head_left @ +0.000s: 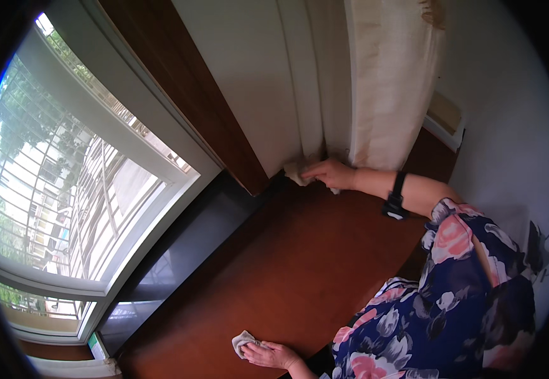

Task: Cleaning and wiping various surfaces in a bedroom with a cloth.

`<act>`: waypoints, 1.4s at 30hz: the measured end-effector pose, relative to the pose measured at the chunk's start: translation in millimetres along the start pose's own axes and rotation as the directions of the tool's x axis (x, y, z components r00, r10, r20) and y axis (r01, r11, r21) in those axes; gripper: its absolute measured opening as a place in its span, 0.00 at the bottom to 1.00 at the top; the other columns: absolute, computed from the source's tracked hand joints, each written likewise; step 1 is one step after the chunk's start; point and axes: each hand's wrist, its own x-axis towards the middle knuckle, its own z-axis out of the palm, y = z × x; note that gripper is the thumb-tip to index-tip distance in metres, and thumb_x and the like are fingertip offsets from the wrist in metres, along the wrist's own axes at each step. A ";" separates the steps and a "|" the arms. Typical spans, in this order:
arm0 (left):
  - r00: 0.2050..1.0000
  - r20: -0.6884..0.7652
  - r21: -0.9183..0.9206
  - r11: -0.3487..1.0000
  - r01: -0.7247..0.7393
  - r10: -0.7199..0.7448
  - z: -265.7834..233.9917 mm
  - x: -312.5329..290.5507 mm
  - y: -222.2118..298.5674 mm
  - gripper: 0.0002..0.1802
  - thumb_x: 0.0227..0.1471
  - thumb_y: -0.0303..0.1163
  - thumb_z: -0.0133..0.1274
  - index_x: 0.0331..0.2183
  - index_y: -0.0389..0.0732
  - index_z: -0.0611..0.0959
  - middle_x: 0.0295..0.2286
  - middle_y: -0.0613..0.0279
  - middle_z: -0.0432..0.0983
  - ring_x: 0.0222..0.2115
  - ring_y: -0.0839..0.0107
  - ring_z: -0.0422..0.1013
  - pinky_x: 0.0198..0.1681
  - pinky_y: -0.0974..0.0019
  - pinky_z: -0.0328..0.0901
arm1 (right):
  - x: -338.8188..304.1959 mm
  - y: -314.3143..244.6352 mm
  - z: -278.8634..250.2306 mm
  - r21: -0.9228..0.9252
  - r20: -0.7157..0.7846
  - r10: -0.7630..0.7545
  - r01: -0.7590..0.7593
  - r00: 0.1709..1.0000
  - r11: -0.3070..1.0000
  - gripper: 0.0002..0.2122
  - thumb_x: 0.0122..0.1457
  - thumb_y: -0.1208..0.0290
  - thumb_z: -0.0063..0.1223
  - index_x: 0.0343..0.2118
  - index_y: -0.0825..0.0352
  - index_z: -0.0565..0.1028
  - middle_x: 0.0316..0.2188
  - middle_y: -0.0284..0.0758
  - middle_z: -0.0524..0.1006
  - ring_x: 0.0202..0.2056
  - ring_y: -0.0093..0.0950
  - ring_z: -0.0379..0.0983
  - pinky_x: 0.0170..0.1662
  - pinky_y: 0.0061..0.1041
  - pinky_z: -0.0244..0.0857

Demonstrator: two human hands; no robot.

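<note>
Pinching a crumpled beige cloth under the bent fingers of the right hand, at the far corner of the smooth reddish-brown tabletop; bunching a second, pale grey cloth beneath the loosely curled fingers of the left hand, toward the opposite end of the tabletop. Probably best to fold each cloth into a firm pad, press evenly, work fingertips well into the corner, and overlap strokes along the tabletop's length. Pointing, for the beige cloth, out past the fingertips toward the tabletop's window-side edge, long axis hard to judge, being partly covered by the hand. Nearly round, for the pale grey cloth, with a blunt end turned away from the wrist and no clear long axis. Beyond the tabletop's window-side edge, a glossy dark-grey strip, then a white-framed, barred window. At the tabletop's far end, a dark brown wooden beam and a long cream fabric curtain.
</note>
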 end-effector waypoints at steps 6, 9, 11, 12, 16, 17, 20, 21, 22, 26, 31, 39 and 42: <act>1.000 -0.011 -0.006 1.000 0.017 -0.018 9.8 6.7 -2.4 0.25 0.60 0.40 0.35 0.54 0.36 0.67 0.56 0.49 0.58 0.57 0.47 0.54 0.59 0.46 0.49 | -13.3 -58.3 6.6 0.982 0.182 0.346 -0.189 0.920 -0.012 0.25 0.61 0.76 0.40 0.62 0.67 0.53 0.53 0.43 0.67 0.51 0.37 0.68 0.56 0.33 0.61; 0.999 -0.016 0.018 0.999 0.036 -0.035 11.7 7.1 -4.9 0.26 0.60 0.41 0.35 0.54 0.35 0.67 0.56 0.50 0.58 0.57 0.48 0.54 0.59 0.46 0.49 | -15.4 -72.7 10.5 0.972 0.215 0.274 -0.179 0.938 -0.151 0.25 0.62 0.72 0.42 0.61 0.68 0.54 0.54 0.42 0.66 0.51 0.37 0.69 0.54 0.31 0.62; 1.000 -0.018 0.021 0.999 0.025 -0.025 16.2 8.2 -8.5 0.26 0.60 0.41 0.35 0.54 0.35 0.66 0.56 0.50 0.58 0.57 0.48 0.54 0.59 0.46 0.49 | -23.7 -53.8 14.3 0.944 0.105 0.360 -0.206 0.927 0.256 0.24 0.61 0.71 0.43 0.60 0.69 0.56 0.54 0.42 0.67 0.50 0.35 0.69 0.53 0.29 0.62; 1.000 -0.027 0.028 0.999 0.016 -0.015 18.2 10.4 -9.1 0.26 0.60 0.41 0.35 0.54 0.35 0.66 0.56 0.50 0.58 0.57 0.48 0.55 0.59 0.46 0.49 | -28.9 -38.7 17.0 0.753 -0.026 0.389 -0.238 0.921 0.614 0.24 0.61 0.70 0.45 0.59 0.70 0.58 0.53 0.42 0.67 0.49 0.34 0.70 0.52 0.28 0.63; 0.999 -0.018 0.042 0.999 0.028 -0.027 15.1 23.1 -7.3 0.26 0.60 0.41 0.35 0.55 0.35 0.66 0.56 0.49 0.59 0.57 0.48 0.55 0.59 0.47 0.49 | -34.3 -29.7 34.6 0.229 -0.222 0.329 -0.279 0.918 0.933 0.22 0.57 0.70 0.49 0.55 0.68 0.65 0.52 0.42 0.69 0.53 0.33 0.66 0.55 0.30 0.60; 1.000 -0.013 0.042 0.999 0.025 -0.024 14.1 24.5 -5.4 0.26 0.60 0.41 0.35 0.55 0.35 0.66 0.56 0.49 0.59 0.57 0.48 0.55 0.59 0.47 0.49 | -32.0 -19.6 50.6 -0.019 -0.276 0.002 -0.007 0.961 1.000 0.22 0.55 0.69 0.52 0.53 0.67 0.67 0.53 0.42 0.69 0.54 0.38 0.64 0.56 0.32 0.59; 1.000 -0.011 0.034 0.999 0.019 -0.019 16.7 20.9 -7.3 0.26 0.60 0.42 0.35 0.55 0.35 0.66 0.56 0.49 0.59 0.56 0.48 0.55 0.59 0.47 0.49 | -25.7 -21.1 90.6 -0.536 -0.123 -0.244 0.142 0.962 0.832 0.21 0.54 0.72 0.51 0.53 0.68 0.68 0.53 0.46 0.67 0.55 0.43 0.62 0.57 0.33 0.59; 1.000 -0.026 0.060 0.998 0.011 -0.009 22.8 18.7 -15.1 0.26 0.61 0.42 0.35 0.55 0.35 0.66 0.56 0.49 0.59 0.56 0.49 0.55 0.59 0.47 0.49 | -17.2 -5.1 97.6 -0.537 -0.130 -0.232 0.128 0.964 0.834 0.21 0.54 0.72 0.51 0.53 0.68 0.68 0.53 0.46 0.67 0.55 0.43 0.62 0.57 0.33 0.59; 0.999 -0.042 0.076 0.997 -0.004 0.007 26.9 20.1 -16.2 0.27 0.61 0.42 0.35 0.55 0.35 0.66 0.56 0.49 0.59 0.56 0.49 0.56 0.59 0.47 0.50 | -6.4 21.2 96.2 -0.396 -0.163 -0.266 0.184 0.950 0.899 0.20 0.54 0.74 0.49 0.52 0.68 0.68 0.50 0.47 0.69 0.52 0.41 0.66 0.55 0.31 0.61; 0.999 -0.036 0.059 0.998 0.016 -0.014 25.9 24.3 -11.6 0.26 0.61 0.42 0.35 0.54 0.35 0.66 0.56 0.49 0.59 0.56 0.50 0.56 0.59 0.47 0.50 | 26.3 77.5 67.8 0.237 0.113 0.404 -0.420 0.908 0.876 0.16 0.52 0.82 0.46 0.45 0.65 0.74 0.51 0.36 0.70 0.52 0.32 0.66 0.56 0.24 0.55; 0.999 -0.018 0.095 0.995 0.038 -0.036 19.4 24.1 -7.3 0.26 0.61 0.42 0.35 0.54 0.35 0.67 0.55 0.48 0.59 0.57 0.51 0.56 0.59 0.48 0.49 | -53.2 115.8 -24.8 0.180 -0.217 0.415 -0.381 0.884 0.907 0.15 0.59 0.71 0.46 0.49 0.65 0.71 0.48 0.39 0.73 0.53 0.32 0.65 0.56 0.25 0.55; 0.998 0.000 0.149 0.986 0.069 -0.070 21.9 19.2 -13.9 0.25 0.61 0.40 0.35 0.55 0.37 0.66 0.56 0.51 0.59 0.57 0.50 0.54 0.60 0.47 0.49 | -103.8 -4.5 60.9 -0.592 -0.339 0.371 -0.502 0.865 0.630 0.30 0.58 0.56 0.43 0.58 0.74 0.55 0.59 0.52 0.54 0.59 0.49 0.50 0.59 0.51 0.46; 0.998 0.015 0.119 0.991 0.065 -0.068 11.7 13.5 2.4 0.26 0.61 0.41 0.33 0.55 0.37 0.65 0.56 0.52 0.58 0.58 0.48 0.53 0.60 0.47 0.48 | -59.1 -13.2 106.0 -0.528 -0.363 0.248 -0.418 0.898 0.739 0.31 0.58 0.55 0.43 0.57 0.74 0.55 0.59 0.52 0.53 0.60 0.50 0.48 0.60 0.51 0.44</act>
